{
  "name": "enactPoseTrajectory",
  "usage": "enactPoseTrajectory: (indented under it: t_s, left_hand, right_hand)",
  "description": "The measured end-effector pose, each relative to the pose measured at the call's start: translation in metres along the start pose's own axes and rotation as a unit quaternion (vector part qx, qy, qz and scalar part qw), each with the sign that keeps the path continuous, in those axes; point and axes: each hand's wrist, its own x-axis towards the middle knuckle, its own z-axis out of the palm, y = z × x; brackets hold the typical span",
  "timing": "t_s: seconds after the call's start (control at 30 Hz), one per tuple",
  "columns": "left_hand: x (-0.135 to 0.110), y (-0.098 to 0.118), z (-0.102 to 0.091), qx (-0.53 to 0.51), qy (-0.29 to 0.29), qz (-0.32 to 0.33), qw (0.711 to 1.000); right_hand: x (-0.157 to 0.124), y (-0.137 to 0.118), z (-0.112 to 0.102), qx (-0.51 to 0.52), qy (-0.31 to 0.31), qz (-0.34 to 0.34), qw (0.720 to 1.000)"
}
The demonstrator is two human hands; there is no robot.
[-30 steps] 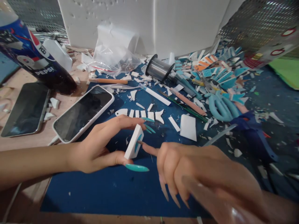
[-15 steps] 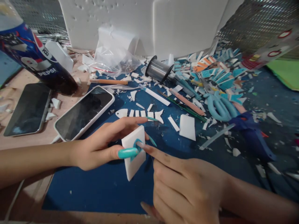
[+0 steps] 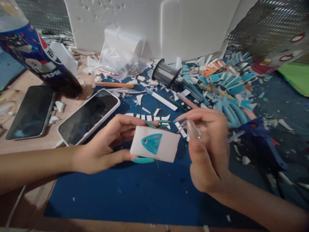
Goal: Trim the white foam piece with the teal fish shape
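My left hand [image 3: 103, 146] pinches a small white foam rectangle [image 3: 169, 148] by its left end, thumb below and fingers behind and above. On the face turned to me is a teal fish-head shape [image 3: 152, 145] with a small dark eye mark. Just right of the piece, my right hand [image 3: 210, 151] is raised with thumb and fingers apart, and no object shows in it. Behind the held piece, white fish-bone cutouts [image 3: 145, 117] lie in a row on the blue mat [image 3: 116, 196], partly covered by my left fingers.
Two phones [image 3: 89, 116] [image 3: 30, 111] and a Pepsi bottle [image 3: 45, 64] are on the left. A spool [image 3: 166, 72], foam scraps and blue-handled scissors [image 3: 227, 109] lie behind. A dark blue tool [image 3: 263, 141], perhaps a glue gun, is at right. White foam [image 3: 154, 25] stands at the back.
The foam rectangle has turned from a steep tilt to face me lengthwise. My right index finger has left its teal shape, and that hand has risen, moved right and opened.
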Motion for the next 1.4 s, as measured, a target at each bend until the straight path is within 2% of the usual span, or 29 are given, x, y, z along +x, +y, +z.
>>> enactPoseTrajectory:
  t_s: [0.03,0.1,0.17,0.23,0.33,0.47,0.63,0.8,1.07,1.17,1.33,1.4]
  left_hand:
    - [0.0,0.0,0.0,0.009,0.002,0.009,1.0]
    - [0.001,0.0,0.0,0.022,0.006,0.02,1.0]
    - [0.0,-0.001,-0.001,0.037,0.007,0.022,0.999]
    - [0.0,-0.001,-0.002,0.063,0.008,0.019,0.998]
    - [0.0,0.001,-0.005,0.111,0.008,0.004,0.994]
    - [0.002,0.004,-0.008,0.134,-0.018,-0.017,0.991]
    - [0.003,0.002,-0.01,0.189,-0.01,-0.012,0.982]
    - [0.004,0.001,-0.009,0.184,-0.011,-0.044,0.982]
    - [0.001,0.0,-0.011,0.196,-0.018,-0.034,0.98]
    - [0.003,0.001,-0.008,0.286,-0.018,0.015,0.958]
    - [0.004,0.0,-0.002,0.458,0.006,0.08,0.885]
    - [0.002,-0.001,-0.001,0.491,0.024,0.112,0.864]
  right_hand:
    - [0.001,-0.001,0.002,0.016,-0.011,0.024,1.0]
    - [0.001,-0.005,0.002,0.071,-0.076,0.073,0.992]
    - [0.001,-0.009,0.001,0.138,-0.161,0.122,0.97]
    - [0.003,-0.011,0.0,0.176,-0.199,0.159,0.951]
    - [0.005,-0.012,0.0,0.163,-0.183,0.171,0.954]
    - [0.005,-0.011,0.003,0.127,-0.178,0.143,0.965]
    - [0.003,-0.009,0.005,0.084,-0.161,0.116,0.976]
    - [0.004,-0.007,0.005,0.06,-0.161,0.107,0.979]
    - [0.005,-0.003,0.007,0.073,-0.163,0.122,0.976]
    - [0.006,-0.002,0.008,0.085,-0.167,0.122,0.975]
    - [0.004,-0.001,0.009,0.102,-0.186,0.107,0.971]
    - [0.003,0.0,0.009,0.094,-0.165,0.1,0.977]
